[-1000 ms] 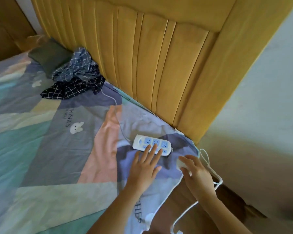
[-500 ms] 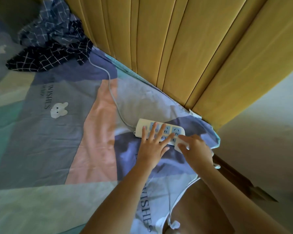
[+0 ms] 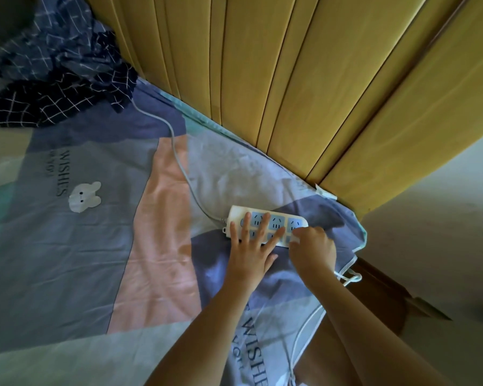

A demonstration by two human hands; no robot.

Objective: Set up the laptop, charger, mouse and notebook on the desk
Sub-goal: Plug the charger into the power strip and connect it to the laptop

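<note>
A white power strip [image 3: 273, 220] with blue sockets lies on the patterned bedsheet near the bed's right corner. My left hand [image 3: 251, 246] rests flat on it, fingers spread over the sockets. My right hand [image 3: 313, 245] is closed around a white charger plug [image 3: 294, 239], pressed against the strip's right end. The charger's thin white cable [image 3: 304, 332] trails down off the bed edge. The strip's own grey cord [image 3: 179, 160] runs up-left across the sheet. No laptop, mouse or notebook is visible.
A yellow padded headboard [image 3: 290, 79] rises behind the bed. A crumpled dark checked cloth [image 3: 59, 90] lies at the top left. The bedsheet [image 3: 81, 246] covers most of the view. A wooden bed frame edge [image 3: 382, 296] and a pale wall are on the right.
The view has closed in on the power strip. My right hand carried the charger plug from beside the strip onto its right end. My left hand slid further over the sockets.
</note>
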